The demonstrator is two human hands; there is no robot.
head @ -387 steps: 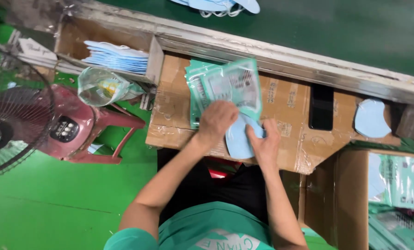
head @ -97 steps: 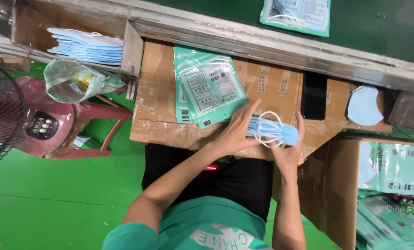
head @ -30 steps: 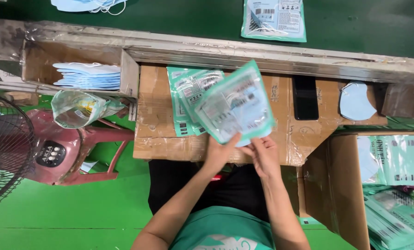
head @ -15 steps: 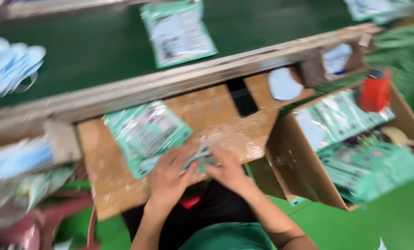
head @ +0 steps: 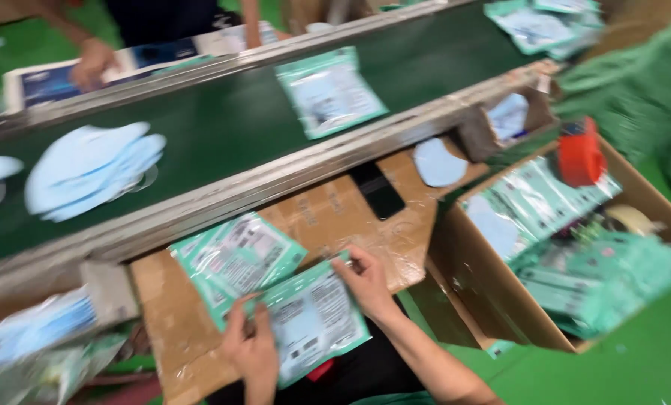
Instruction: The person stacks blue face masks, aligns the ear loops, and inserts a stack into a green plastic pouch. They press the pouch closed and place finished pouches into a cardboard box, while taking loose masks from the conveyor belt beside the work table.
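**Pouch held at both ends**

Between both hands, green pouch [head: 313, 322] over cardboard worktop [head: 328, 217]. Left hand [head: 251, 346] fingers pinch near edge; right hand [head: 365, 279] pinches far corner. Pouch stack [head: 234, 259] just beyond fingertips. Best kept flat, grips even.

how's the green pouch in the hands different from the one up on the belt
The green-edged plastic pouch held by the left hand and right hand lies over the brown cardboard worktop; the green-edged pouch on the belt lies alone, untouched, on the dark green conveyor belt. The held one overlaps a stack of similar pouches; the belt one touches nothing else. Both are flat, rectangular, green-bordered, with a pale printed front.
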